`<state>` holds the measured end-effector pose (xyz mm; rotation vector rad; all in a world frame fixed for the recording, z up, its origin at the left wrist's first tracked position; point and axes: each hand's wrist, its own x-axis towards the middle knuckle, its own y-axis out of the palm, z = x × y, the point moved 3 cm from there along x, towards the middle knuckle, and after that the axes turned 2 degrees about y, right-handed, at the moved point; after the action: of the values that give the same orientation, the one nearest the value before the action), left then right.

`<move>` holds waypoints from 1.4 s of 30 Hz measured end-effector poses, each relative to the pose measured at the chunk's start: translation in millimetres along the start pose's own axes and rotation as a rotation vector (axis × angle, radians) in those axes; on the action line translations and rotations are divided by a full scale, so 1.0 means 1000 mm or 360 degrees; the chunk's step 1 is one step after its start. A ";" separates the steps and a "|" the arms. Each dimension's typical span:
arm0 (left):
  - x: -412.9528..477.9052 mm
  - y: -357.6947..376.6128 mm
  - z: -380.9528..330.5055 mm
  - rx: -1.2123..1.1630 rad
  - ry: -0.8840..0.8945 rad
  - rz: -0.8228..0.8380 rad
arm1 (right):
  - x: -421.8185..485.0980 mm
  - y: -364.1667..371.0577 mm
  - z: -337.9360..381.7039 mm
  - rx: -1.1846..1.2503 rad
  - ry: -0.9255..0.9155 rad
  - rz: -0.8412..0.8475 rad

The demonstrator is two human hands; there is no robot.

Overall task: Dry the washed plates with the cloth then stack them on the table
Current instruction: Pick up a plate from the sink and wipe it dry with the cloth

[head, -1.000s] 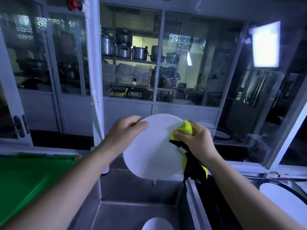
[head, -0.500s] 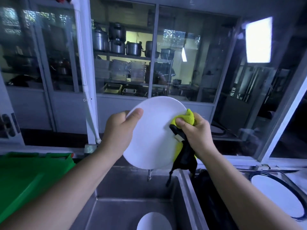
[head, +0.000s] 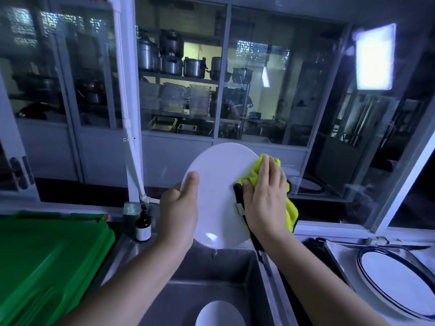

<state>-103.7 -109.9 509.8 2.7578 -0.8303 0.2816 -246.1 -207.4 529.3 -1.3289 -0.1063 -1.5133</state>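
A white plate [head: 217, 184] is held upright over the steel sink [head: 211, 278]. My left hand [head: 180, 212] grips its left rim, thumb on the near face. My right hand [head: 264, 196] lies flat with straight fingers, pressing a yellow and black cloth [head: 255, 172] against the plate's right side. The cloth hangs down past my right wrist. Another white plate [head: 220, 314] lies in the sink bottom. A blue-rimmed white plate [head: 397, 281] rests on the tray at the right.
A green plastic lid or bin [head: 47, 260] fills the left counter. A small dark bottle [head: 143, 225] stands behind the sink's left corner. A white pipe [head: 131, 128] runs down the glass partition in front. A metal tray [head: 339, 257] edges the right counter.
My right hand went from pinching the cloth at the plate's rim to pressing it flat on the plate's face. The plate has turned more toward me.
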 end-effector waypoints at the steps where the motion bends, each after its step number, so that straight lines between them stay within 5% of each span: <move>1: 0.000 0.001 -0.001 0.0008 0.0048 0.0018 | 0.003 0.001 0.005 -0.0080 -0.0086 0.0010; 9: 0.005 0.008 -0.003 -0.0117 0.0006 0.0058 | -0.011 0.018 0.060 -0.0101 -0.0978 0.0112; 13: 0.017 -0.001 -0.002 -0.0290 -0.0205 0.0051 | -0.035 0.025 0.059 -0.0120 -0.1214 0.0254; 18: 0.030 -0.018 -0.001 -0.0012 0.0011 -0.0004 | -0.047 0.023 0.022 -0.0297 -0.1351 0.0309; 26: 0.008 -0.014 -0.012 0.0388 0.0327 0.0184 | 0.019 0.000 0.006 -0.0171 -0.0783 0.0135; 35: 0.014 -0.019 -0.013 0.0051 0.0306 0.0238 | 0.040 -0.008 -0.011 0.1324 0.0389 0.0612; 42: 0.014 -0.012 0.000 -0.0437 0.0178 -0.0017 | -0.023 0.025 -0.013 0.1962 0.1249 0.0477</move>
<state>-85.6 -106.7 511.5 2.4672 -0.7629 0.2933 -241.3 -212.2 493.3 0.2356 -0.2620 -1.2141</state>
